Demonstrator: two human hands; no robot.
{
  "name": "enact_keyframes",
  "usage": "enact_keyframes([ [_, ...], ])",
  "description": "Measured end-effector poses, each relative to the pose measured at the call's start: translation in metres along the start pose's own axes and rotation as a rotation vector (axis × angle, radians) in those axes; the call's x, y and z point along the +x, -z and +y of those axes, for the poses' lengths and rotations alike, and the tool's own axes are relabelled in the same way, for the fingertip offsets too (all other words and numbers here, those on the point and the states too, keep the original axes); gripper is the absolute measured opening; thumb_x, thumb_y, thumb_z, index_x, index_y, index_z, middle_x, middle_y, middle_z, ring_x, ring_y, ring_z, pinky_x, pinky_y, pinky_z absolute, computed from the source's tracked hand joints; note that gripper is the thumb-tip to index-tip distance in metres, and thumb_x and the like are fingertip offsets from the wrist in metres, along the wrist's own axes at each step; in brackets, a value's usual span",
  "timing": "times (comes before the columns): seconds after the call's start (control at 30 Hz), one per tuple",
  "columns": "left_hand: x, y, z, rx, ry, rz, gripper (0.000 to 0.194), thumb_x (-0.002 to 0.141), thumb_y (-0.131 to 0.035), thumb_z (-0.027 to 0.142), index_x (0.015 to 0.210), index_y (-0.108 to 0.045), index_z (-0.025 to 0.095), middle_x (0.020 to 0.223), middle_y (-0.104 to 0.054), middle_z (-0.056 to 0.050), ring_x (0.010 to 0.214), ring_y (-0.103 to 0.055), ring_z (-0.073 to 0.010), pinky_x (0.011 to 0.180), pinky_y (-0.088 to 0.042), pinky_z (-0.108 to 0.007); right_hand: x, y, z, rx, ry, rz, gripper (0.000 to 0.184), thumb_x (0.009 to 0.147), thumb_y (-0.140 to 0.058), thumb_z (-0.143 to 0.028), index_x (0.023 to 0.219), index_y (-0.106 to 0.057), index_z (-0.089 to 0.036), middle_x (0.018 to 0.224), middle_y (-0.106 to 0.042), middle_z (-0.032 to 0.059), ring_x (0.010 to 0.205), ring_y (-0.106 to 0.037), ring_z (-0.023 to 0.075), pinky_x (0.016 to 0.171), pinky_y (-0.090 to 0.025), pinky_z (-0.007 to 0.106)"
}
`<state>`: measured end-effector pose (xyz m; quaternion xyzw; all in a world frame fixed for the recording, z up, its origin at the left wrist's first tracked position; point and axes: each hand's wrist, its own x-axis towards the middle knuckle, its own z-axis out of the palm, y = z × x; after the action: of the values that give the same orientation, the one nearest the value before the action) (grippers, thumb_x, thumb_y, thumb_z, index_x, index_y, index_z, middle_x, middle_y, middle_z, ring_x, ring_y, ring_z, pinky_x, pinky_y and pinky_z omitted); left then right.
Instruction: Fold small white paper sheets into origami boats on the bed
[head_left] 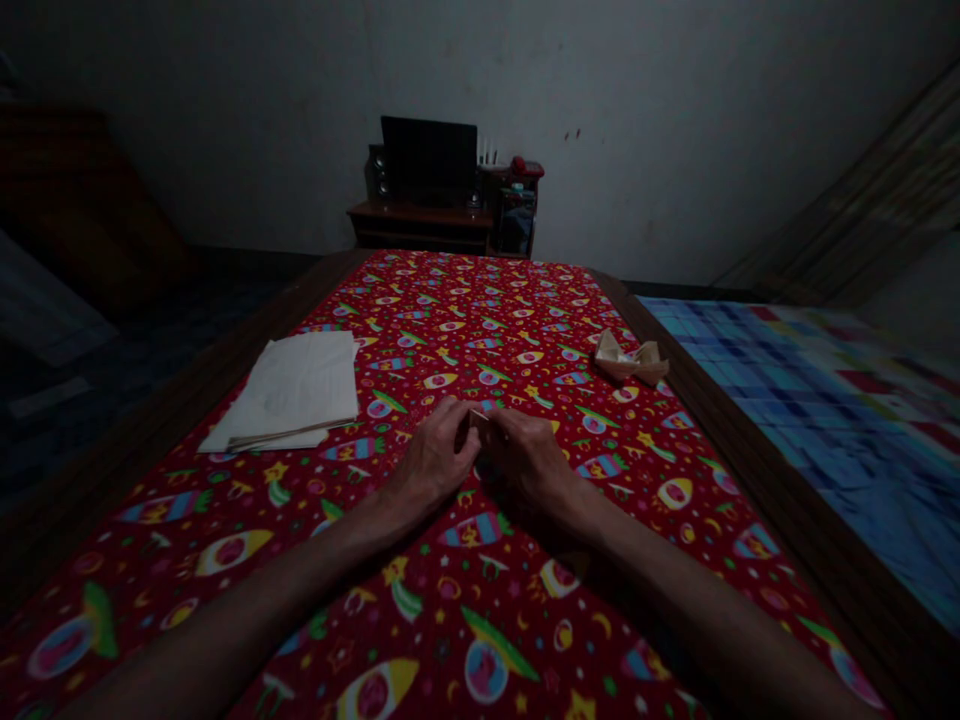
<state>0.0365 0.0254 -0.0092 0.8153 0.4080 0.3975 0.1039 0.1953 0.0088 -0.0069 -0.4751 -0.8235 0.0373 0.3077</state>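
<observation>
My left hand [442, 440] and my right hand [525, 440] meet over the middle of the red patterned cloth [480, 590], fingers closed and fingertips nearly touching. Between them a thin pale edge of a small piece of paper [478, 415] shows; my fingers hide most of it. To the left of my hands lies a stack of pale paper sheets [300, 385], slightly fanned. On the right, near the cloth's edge, sits a folded paper boat [631, 360] with raised points.
The cloth covers a long table with dark wooden edges [750, 510]. Beyond its far end stand a monitor [429, 158] on a desk, a speaker and a red telephone [527, 167]. A blue checked bedspread [765, 400] lies to the right, dark wooden furniture [82, 200] to the left.
</observation>
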Motion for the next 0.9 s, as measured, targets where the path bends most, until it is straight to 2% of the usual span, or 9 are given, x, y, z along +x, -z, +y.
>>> enact_keyframes([
  [0.13, -0.001, 0.006, 0.0, 0.03, 0.009, -0.02, 0.036, 0.076, -0.05, 0.006, 0.109, -0.057, 0.018, 0.095, -0.053, -0.004, 0.087, -0.055, -0.0166, 0.076, -0.049, -0.028, 0.001, 0.004, -0.003, 0.221, -0.104, 0.087, 0.018, 0.088, -0.046, -0.022, 0.09, -0.063, -0.014, 0.073, -0.064, 0.002, 0.058, -0.054, 0.0098, 0.056, -0.037, 0.019],
  [0.2, -0.002, 0.009, -0.002, 0.026, 0.002, -0.026, 0.035, 0.076, -0.049, 0.004, 0.107, -0.06, 0.017, 0.091, -0.054, -0.003, 0.084, -0.055, -0.0155, 0.075, -0.048, -0.026, 0.0, 0.003, -0.001, 0.249, -0.167, 0.072, 0.018, 0.086, -0.046, -0.02, 0.088, -0.064, -0.015, 0.069, -0.064, 0.0005, 0.057, -0.055, 0.0098, 0.055, -0.037, 0.018],
  [0.3, -0.004, 0.009, -0.008, 0.033, -0.002, -0.047, 0.028, 0.077, -0.05, 0.004, 0.097, -0.064, 0.017, 0.085, -0.055, -0.002, 0.079, -0.056, -0.0142, 0.073, -0.048, -0.025, -0.005, 0.0, 0.004, 0.184, -0.243, -0.007, 0.02, 0.084, -0.046, -0.02, 0.084, -0.065, -0.016, 0.064, -0.063, -0.0002, 0.055, -0.054, 0.0105, 0.052, -0.034, 0.019],
  [0.37, -0.005, 0.006, -0.011, 0.043, 0.015, -0.062, 0.03, 0.076, -0.05, 0.005, 0.1, -0.063, 0.017, 0.084, -0.057, -0.002, 0.077, -0.056, -0.0139, 0.072, -0.048, -0.025, -0.008, -0.002, 0.005, 0.069, -0.253, -0.031, 0.02, 0.085, -0.047, -0.024, 0.086, -0.065, -0.017, 0.067, -0.065, 0.001, 0.057, -0.056, 0.012, 0.054, -0.034, 0.02],
  [0.47, -0.005, 0.003, -0.015, 0.041, 0.027, -0.076, 0.04, 0.074, -0.05, 0.004, 0.11, -0.059, 0.017, 0.087, -0.058, -0.002, 0.076, -0.056, -0.0142, 0.072, -0.049, -0.026, -0.008, -0.003, 0.003, -0.111, -0.222, -0.046, 0.021, 0.085, -0.048, -0.027, 0.093, -0.065, -0.017, 0.077, -0.067, 0.0038, 0.064, -0.057, 0.0148, 0.058, -0.033, 0.023],
  [0.57, -0.006, 0.003, -0.017, 0.016, -0.01, -0.116, 0.036, 0.074, -0.05, 0.003, 0.106, -0.061, 0.016, 0.087, -0.058, -0.002, 0.078, -0.056, -0.0148, 0.074, -0.049, -0.027, -0.005, -0.002, -0.001, -0.212, -0.17, -0.094, 0.024, 0.086, -0.048, -0.026, 0.104, -0.062, -0.019, 0.087, -0.067, 0.0049, 0.069, -0.058, 0.0156, 0.057, -0.032, 0.024],
  [0.63, -0.008, 0.004, -0.016, 0.023, -0.023, -0.152, 0.035, 0.076, -0.048, 0.003, 0.105, -0.062, 0.017, 0.09, -0.056, -0.003, 0.082, -0.056, -0.0155, 0.077, -0.05, -0.028, -0.004, 0.0, -0.003, -0.267, -0.124, -0.146, 0.025, 0.088, -0.047, -0.024, 0.108, -0.062, -0.022, 0.091, -0.066, 0.0043, 0.072, -0.058, 0.0157, 0.058, -0.032, 0.025],
  [0.77, -0.014, 0.008, -0.013, 0.116, -0.071, -0.186, 0.043, 0.08, -0.045, 0.003, 0.12, -0.053, 0.016, 0.105, -0.054, -0.008, 0.097, -0.053, -0.0197, 0.087, -0.048, -0.034, -0.009, 0.006, -0.005, -0.425, 0.004, -0.251, 0.029, 0.091, -0.043, -0.021, 0.117, -0.056, -0.02, 0.098, -0.065, 0.0078, 0.085, -0.057, 0.019, 0.063, -0.034, 0.028],
  [0.9, -0.015, 0.009, -0.012, 0.191, -0.073, -0.223, 0.04, 0.081, -0.046, 0.005, 0.119, -0.053, 0.015, 0.099, -0.053, -0.008, 0.094, -0.052, -0.0215, 0.085, -0.049, -0.037, -0.012, 0.008, -0.006, -0.5, 0.051, -0.294, 0.031, 0.092, -0.043, -0.022, 0.122, -0.051, -0.019, 0.101, -0.064, 0.0101, 0.089, -0.055, 0.0207, 0.065, -0.034, 0.029],
])
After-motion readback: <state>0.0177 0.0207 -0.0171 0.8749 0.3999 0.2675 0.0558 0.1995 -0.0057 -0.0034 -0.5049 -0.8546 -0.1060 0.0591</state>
